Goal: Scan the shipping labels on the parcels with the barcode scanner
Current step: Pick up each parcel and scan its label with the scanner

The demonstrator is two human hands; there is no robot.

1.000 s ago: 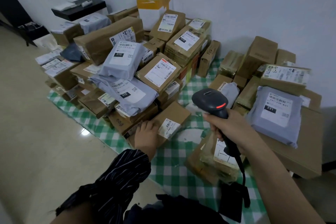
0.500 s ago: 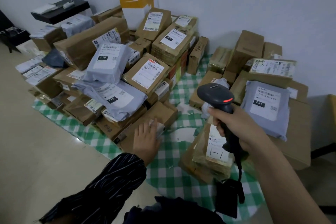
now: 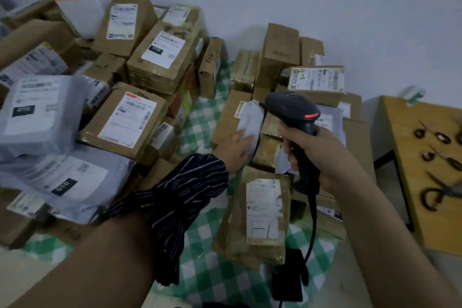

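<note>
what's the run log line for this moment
left hand: on grey mailer | right hand: holds barcode scanner | scan: seemingly pending

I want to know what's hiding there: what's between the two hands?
In the head view, a tape-wrapped brown parcel lies between the left hand and the right hand, which grips the scanner.

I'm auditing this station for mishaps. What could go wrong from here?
1. The cable of the barcode scanner hangs close by the front taped parcel; moving the right hand might snag and drag it.
2. The left hand touches a grey mailer wedged between boxes; pulling it may shift them.
3. No label shows on that mailer, so a scan may miss.
</note>
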